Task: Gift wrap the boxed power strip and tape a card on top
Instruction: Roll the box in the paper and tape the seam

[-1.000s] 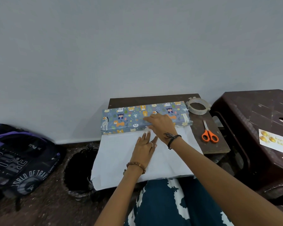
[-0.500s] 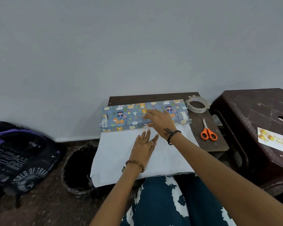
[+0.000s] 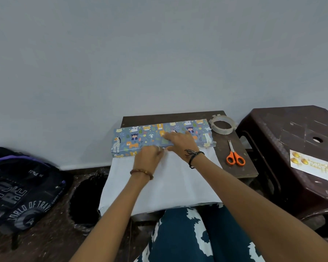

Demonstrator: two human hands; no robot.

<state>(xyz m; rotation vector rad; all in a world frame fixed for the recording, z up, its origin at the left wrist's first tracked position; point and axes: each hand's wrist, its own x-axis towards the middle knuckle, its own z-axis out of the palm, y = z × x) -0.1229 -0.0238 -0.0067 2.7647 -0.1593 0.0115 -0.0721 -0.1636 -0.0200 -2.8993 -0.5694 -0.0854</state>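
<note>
Since the earlier frames, the left hand (image 3: 150,157) has advanced from lying flat on the white underside of the wrapping paper (image 3: 170,184) to the near edge of the box, where its fingers now curl at the paper fold; whether they pinch the sheet or only press it cannot be determined. The right hand (image 3: 180,141) lies with straight fingers flat on top of the paper-covered boxed power strip (image 3: 140,138), as before, and touches the left hand at the fold. This arrangement appears intended to pin the wrapped layer so the package does not shift while the fold is creased against the box edge. The box lies lengthwise at the far side of the small dark table (image 3: 233,167), with the printed face of the paper over its top and front, and the free sheet extends toward the person's lap. A tape roll (image 3: 222,124) and orange scissors (image 3: 235,156) lie to the right of the box, within reach for the sealing step. The card (image 3: 311,165) rests well apart on the brown plastic stool (image 3: 273,133), not yet needed. On the floor to the left, a bin lined with a black bag (image 3: 87,197) stands beside a backpack (image 3: 21,188); the bin's contents cannot be made out.
</note>
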